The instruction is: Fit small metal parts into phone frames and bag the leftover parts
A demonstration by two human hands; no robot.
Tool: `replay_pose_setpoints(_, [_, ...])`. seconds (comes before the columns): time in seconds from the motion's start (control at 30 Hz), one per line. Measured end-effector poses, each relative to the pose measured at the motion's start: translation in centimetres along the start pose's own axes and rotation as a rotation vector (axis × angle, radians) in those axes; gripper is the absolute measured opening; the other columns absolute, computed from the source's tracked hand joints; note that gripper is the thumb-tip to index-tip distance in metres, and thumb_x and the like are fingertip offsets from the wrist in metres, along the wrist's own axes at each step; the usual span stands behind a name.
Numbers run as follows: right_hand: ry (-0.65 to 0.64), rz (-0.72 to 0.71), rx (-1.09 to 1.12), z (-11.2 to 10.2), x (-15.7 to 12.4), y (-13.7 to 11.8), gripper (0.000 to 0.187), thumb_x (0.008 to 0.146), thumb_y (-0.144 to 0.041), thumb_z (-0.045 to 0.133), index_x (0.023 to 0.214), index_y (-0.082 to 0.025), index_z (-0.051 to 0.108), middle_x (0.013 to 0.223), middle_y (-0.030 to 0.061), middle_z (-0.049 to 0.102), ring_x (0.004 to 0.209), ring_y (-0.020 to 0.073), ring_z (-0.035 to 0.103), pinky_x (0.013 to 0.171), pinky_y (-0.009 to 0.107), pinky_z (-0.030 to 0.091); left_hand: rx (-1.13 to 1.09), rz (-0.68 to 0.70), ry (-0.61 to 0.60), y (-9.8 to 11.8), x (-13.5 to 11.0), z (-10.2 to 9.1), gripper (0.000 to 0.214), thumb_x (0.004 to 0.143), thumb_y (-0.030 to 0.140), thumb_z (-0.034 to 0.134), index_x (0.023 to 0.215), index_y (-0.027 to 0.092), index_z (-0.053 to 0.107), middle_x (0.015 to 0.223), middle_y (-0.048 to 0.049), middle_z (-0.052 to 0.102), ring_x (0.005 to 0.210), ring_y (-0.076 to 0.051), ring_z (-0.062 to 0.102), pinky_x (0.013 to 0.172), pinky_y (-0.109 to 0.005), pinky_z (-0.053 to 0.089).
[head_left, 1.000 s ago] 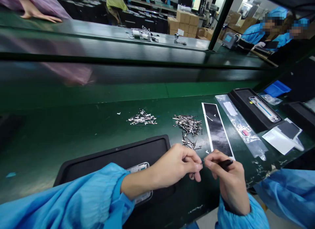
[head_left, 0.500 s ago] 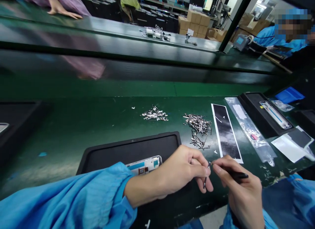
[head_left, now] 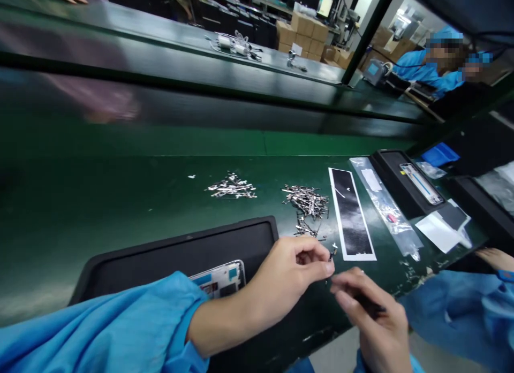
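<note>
My left hand is pinched on a small metal part at its fingertips, just over the table's near edge. My right hand is curled around a thin black tool, its fingers a little below and right of the part. Under my left forearm lies a black tray holding a phone frame, partly hidden by my blue sleeve. Two heaps of small metal parts sit beyond: the right heap close to my hands, the left heap further away.
A black strip on white backing lies right of the heaps, then a clear bag and a second black tray with a phone frame. A neighbour's blue sleeve is at the right. Other people work at the back right.
My right hand has pulled down and away from the left fingertips, and is now blurred. The left hand keeps its pinch on the small part. The view has swung slightly.
</note>
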State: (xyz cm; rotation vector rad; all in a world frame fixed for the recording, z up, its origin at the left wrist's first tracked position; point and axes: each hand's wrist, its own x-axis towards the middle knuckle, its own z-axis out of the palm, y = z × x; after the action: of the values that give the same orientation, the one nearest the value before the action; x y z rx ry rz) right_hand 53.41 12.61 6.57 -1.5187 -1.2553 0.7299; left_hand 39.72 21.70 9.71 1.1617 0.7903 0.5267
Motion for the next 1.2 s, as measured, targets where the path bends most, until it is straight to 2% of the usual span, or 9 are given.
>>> replay_pose_setpoints(0.2, [0.052, -0.038, 0.101, -0.9, -1.1, 1.8, 0.015, 0.080, -0.019, 0.052, 0.066, -0.019, 0.058, 0.057, -0.0008, 0.049, 0.052, 0.0091, 0.044, 0.047, 0.022, 0.034, -0.054, -0.105, -0.086, -0.5, 1.6, 2.6, 0.008, 0.063, 0.018, 0.056, 0.059, 0.014, 0.051, 0.054, 0.0047, 0.047, 0.055, -0.009, 0.042, 0.054, -0.020, 0.033])
replay_pose_setpoints(0.37, [-0.110, -0.042, 0.075, -3.4, -1.1, 2.1, 0.018, 0.077, -0.019, 0.053, 0.060, -0.017, 0.057, 0.054, 0.0007, 0.051, 0.051, 0.0107, 0.048, 0.047, 0.023, 0.035, 0.375, -0.121, -0.379, -0.5, 2.9, 2.9, 0.006, 0.066, 0.016, 0.054, 0.062, 0.014, 0.058, 0.054, 0.0044, 0.048, 0.054, -0.009, 0.043, 0.050, -0.019, 0.031])
replay_pose_setpoints(0.43, [-0.209, -0.020, 0.027, -4.2, -0.9, 2.1, 0.021, 0.078, -0.020, 0.052, 0.057, -0.016, 0.055, 0.054, 0.0005, 0.050, 0.050, 0.0101, 0.047, 0.046, 0.022, 0.035, 0.623, -0.011, -0.494, -0.2, 3.3, 3.0, 0.013, 0.072, 0.014, 0.051, 0.065, 0.016, 0.062, 0.058, 0.0028, 0.053, 0.058, -0.011, 0.049, 0.053, -0.020, 0.033])
replay_pose_setpoints(0.5, [-0.218, 0.026, -0.051, -4.8, -0.8, 2.2, 0.018, 0.079, -0.023, 0.052, 0.062, -0.017, 0.057, 0.057, -0.0002, 0.049, 0.052, 0.0097, 0.047, 0.048, 0.021, 0.036, 0.837, 0.119, -0.546, -0.1, 3.7, 3.2, 0.019, 0.076, 0.013, 0.048, 0.066, 0.018, 0.063, 0.064, 0.0007, 0.058, 0.065, -0.014, 0.054, 0.057, -0.021, 0.036])
replay_pose_setpoints(0.63, [0.087, 0.057, -0.164, -6.1, -0.7, 2.7, 0.012, 0.083, -0.025, 0.047, 0.081, -0.023, 0.059, 0.073, -0.0007, 0.054, 0.065, 0.0096, 0.051, 0.057, 0.019, 0.039, 1.101, 0.274, -0.442, -1.6, 5.3, 3.8, 0.020, 0.079, 0.012, 0.043, 0.069, 0.017, 0.059, 0.066, -0.0025, 0.060, 0.066, -0.017, 0.056, 0.059, -0.025, 0.040])
replay_pose_setpoints(0.73, [0.244, 0.022, -0.278, -6.7, -0.3, 3.2, 0.015, 0.086, -0.022, 0.044, 0.081, -0.023, 0.058, 0.083, -0.0006, 0.058, 0.080, 0.0105, 0.054, 0.068, 0.018, 0.040, 1.234, 0.466, -0.359, -3.8, 6.6, 3.8, 0.018, 0.079, 0.009, 0.040, 0.074, 0.015, 0.056, 0.074, -0.0050, 0.060, 0.070, -0.019, 0.055, 0.067, -0.031, 0.043])
replay_pose_setpoints(0.9, [0.320, 0.047, -0.253, -6.4, 0.4, 4.2, 0.013, 0.084, -0.021, 0.048, 0.084, -0.023, 0.060, 0.085, -0.0006, 0.062, 0.082, 0.0119, 0.056, 0.072, 0.020, 0.042, 1.411, 0.866, -0.502, -5.9, 7.5, 3.1, 0.021, 0.072, 0.009, 0.048, 0.091, 0.007, 0.054, 0.106, -0.0152, 0.057, 0.101, -0.026, 0.050, 0.096, -0.039, 0.033])
replay_pose_setpoints(1.0, [0.340, 0.087, -0.253, -6.2, 0.8, 4.9, 0.007, 0.078, -0.023, 0.056, 0.082, -0.022, 0.062, 0.084, -0.0007, 0.064, 0.080, 0.0133, 0.058, 0.071, 0.021, 0.045, 1.520, 0.941, -0.568, -6.0, 7.4, 2.6, 0.032, 0.070, 0.013, 0.052, 0.101, 0.004, 0.052, 0.117, -0.0192, 0.052, 0.109, -0.029, 0.047, 0.102, -0.039, 0.028])
replay_pose_setpoints(1.2, [0.382, 0.258, -0.216, -6.0, 1.3, 5.8, 0.015, 0.069, -0.032, 0.066, 0.076, -0.018, 0.066, 0.075, 0.0020, 0.066, 0.072, 0.0169, 0.061, 0.062, 0.024, 0.049, 1.559, 1.025, -0.555, -5.6, 7.6, 2.7, 0.022, 0.077, 0.011, 0.042, 0.095, 0.006, 0.055, 0.115, -0.0181, 0.055, 0.101, -0.027, 0.054, 0.096, -0.039, 0.036])
